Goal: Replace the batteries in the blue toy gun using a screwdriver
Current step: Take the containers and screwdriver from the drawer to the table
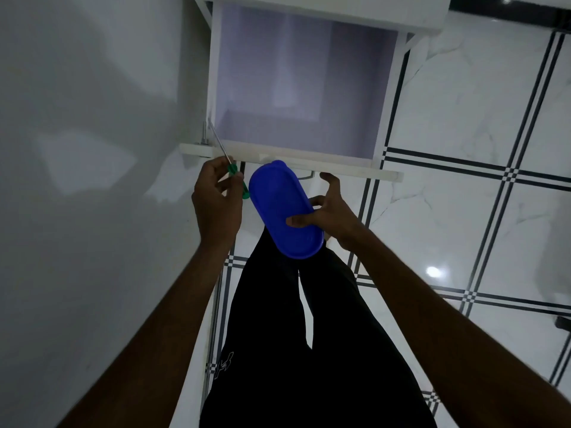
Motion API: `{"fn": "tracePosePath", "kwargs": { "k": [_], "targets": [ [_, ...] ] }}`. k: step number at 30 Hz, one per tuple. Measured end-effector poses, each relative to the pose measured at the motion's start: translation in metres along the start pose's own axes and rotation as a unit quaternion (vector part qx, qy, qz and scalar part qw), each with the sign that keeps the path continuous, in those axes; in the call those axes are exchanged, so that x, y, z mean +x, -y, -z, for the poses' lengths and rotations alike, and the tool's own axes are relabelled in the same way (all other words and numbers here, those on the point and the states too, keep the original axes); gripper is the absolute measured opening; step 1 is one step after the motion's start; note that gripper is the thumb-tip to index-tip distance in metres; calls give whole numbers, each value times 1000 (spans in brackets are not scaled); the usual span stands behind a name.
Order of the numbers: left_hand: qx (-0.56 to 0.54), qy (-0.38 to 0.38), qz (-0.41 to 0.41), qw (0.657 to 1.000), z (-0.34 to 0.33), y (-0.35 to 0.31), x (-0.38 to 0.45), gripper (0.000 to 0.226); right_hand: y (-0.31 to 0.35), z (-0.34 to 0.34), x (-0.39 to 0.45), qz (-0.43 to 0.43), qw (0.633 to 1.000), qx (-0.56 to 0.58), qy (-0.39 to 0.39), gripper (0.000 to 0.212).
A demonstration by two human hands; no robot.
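Screwdriver (236, 177): green handle, thin metal shaft, in left hand (216, 202).

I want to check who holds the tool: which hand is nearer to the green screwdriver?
Left. The left hand grips the green screwdriver by its handle. The right hand is apart from it, on the far side of the blue oval container it holds.

- The green-handled screwdriver (238, 177) is partly covered by the left hand (216, 205), which wraps most of its handle.
- The blue oval plastic container (284, 211) shows only its flat face; its contents are hidden.
- The right hand (327, 211) has its palm hidden behind the container.
- The white open drawer (296, 88) is cut off at the top edge.
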State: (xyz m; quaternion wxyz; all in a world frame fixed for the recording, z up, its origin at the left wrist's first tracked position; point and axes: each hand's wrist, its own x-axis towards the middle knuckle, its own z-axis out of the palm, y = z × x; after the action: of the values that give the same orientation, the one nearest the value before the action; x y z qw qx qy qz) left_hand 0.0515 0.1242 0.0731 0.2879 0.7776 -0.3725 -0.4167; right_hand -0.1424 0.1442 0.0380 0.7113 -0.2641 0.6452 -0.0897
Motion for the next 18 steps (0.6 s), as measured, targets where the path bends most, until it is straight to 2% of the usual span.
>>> {"fn": "tracePosePath", "kwargs": {
  "k": [7, 13, 18],
  "targets": [
    [-10, 1, -43, 999, -11, -12, 24, 29, 25, 19, 23, 53, 998, -18, -16, 119],
    [-12, 6, -33, 999, -19, -13, 42, 30, 52, 30, 44, 63, 997, -36, 21, 137],
    [-11, 9, -36, 999, -26, -17, 59, 29, 77, 42, 65, 79, 996, -27, 24, 139]
  ]
}}
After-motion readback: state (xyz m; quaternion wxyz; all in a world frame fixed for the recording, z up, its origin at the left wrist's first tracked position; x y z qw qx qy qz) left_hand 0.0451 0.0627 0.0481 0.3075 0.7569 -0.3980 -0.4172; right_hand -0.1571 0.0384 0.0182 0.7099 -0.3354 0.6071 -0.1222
